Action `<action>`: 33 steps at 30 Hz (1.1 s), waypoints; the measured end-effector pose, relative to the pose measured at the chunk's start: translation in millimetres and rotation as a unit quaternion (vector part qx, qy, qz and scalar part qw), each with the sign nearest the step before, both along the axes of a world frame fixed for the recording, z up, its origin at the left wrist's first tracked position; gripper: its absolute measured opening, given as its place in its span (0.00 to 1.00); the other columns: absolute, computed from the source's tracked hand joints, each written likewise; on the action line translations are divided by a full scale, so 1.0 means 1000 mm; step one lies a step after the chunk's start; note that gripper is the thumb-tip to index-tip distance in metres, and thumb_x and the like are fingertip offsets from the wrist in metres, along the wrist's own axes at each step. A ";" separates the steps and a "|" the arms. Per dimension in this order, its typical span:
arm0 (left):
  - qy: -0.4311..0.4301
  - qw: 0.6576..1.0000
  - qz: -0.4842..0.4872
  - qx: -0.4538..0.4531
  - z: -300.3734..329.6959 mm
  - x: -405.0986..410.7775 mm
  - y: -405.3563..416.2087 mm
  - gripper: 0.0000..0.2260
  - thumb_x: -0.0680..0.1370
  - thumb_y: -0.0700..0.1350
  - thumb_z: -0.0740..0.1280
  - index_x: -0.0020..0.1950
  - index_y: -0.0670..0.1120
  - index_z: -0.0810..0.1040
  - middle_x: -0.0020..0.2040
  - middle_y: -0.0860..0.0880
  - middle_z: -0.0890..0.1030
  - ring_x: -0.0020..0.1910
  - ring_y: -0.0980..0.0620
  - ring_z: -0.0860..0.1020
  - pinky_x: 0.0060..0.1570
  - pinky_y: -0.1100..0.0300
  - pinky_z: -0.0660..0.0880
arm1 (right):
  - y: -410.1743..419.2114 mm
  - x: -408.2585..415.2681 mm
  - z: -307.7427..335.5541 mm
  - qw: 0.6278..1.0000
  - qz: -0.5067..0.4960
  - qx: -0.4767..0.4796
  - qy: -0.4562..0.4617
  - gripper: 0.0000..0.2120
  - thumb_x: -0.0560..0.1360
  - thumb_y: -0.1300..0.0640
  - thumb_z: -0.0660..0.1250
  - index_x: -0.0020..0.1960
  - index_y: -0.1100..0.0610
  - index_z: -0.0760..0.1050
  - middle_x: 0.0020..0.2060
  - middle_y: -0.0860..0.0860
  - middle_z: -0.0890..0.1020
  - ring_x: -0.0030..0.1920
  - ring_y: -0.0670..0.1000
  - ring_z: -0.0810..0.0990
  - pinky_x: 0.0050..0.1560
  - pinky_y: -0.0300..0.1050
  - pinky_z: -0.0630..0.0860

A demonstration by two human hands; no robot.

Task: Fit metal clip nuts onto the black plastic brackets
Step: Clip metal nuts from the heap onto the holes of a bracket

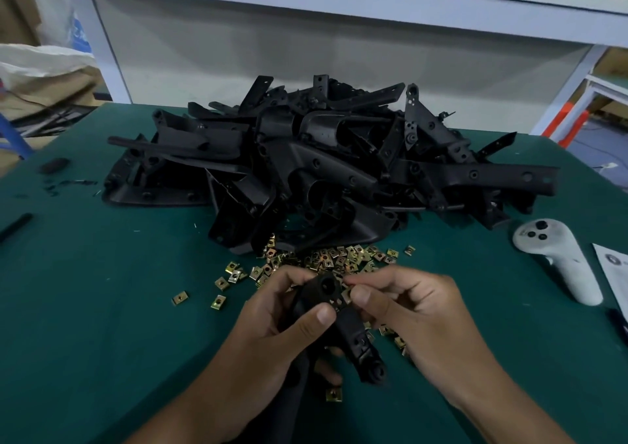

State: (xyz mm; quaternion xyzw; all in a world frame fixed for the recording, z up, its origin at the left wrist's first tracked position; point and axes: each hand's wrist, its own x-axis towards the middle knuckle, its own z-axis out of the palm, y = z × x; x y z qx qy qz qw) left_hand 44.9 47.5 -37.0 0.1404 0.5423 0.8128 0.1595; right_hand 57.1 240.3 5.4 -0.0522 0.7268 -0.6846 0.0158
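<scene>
A: What do the hands have?

B: The left hand [272,321] grips a black plastic bracket [336,321] with fingers curled round it and the thumb lying across its face; the right hand [414,311] pinches a small brass-coloured metal clip nut [346,296] between thumb and forefinger, pressed against the bracket's edge; the remaining fingers are curled in.

A: Where is that bracket?

B: Held above the green table mat [102,307], near the front edge, over scattered nuts.

A: Any containers?

B: None on the mat; everything lies loose; a pale woven sack [40,64] stands off the table at far left, contents hidden.

A: Counts, then?

B: One tall heap of black plastic brackets [323,158] at the back, too tangled to count; a loose spread of clip nuts [339,256] just in front of it, dozens, beyond counting; one nut [333,394] lies alone below the held bracket; two more [179,297] sit apart to the left; one white handheld controller [557,260] at right; one printed paper sheet [611,273] beside it; one black rod [15,226] at the left edge; one small dark oblong block [54,165] farther back.
</scene>
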 end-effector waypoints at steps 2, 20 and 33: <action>-0.002 1.000 -0.004 -0.001 0.001 0.001 0.000 0.12 0.74 0.52 0.77 0.50 0.49 0.77 0.44 0.41 0.83 0.40 0.42 0.84 0.34 0.52 0.81 | -0.002 0.001 -0.001 1.000 -0.010 0.003 -0.001 0.09 0.68 0.50 0.74 0.47 0.49 0.87 0.35 0.51 0.86 0.35 0.43 0.82 0.37 0.32 0.76; -0.004 0.997 0.059 0.054 0.004 0.003 0.005 0.16 0.68 0.53 0.81 0.47 0.49 0.78 0.42 0.42 0.84 0.36 0.44 0.84 0.33 0.51 0.81 | 0.000 0.003 -0.007 0.987 0.123 -0.079 -0.071 0.18 0.77 0.42 0.69 0.61 0.51 0.84 0.64 0.49 0.78 0.66 0.50 0.78 0.63 0.39 0.75; -0.003 0.988 0.154 0.028 0.013 -0.012 -0.008 0.13 0.70 0.39 0.66 0.54 0.42 0.75 0.44 0.47 0.87 0.41 0.55 0.84 0.40 0.65 0.80 | 0.023 -0.014 -0.030 0.856 0.074 0.500 0.107 0.21 0.76 0.33 0.55 0.64 0.38 0.76 0.52 0.32 0.70 0.58 0.39 0.67 0.61 0.39 0.66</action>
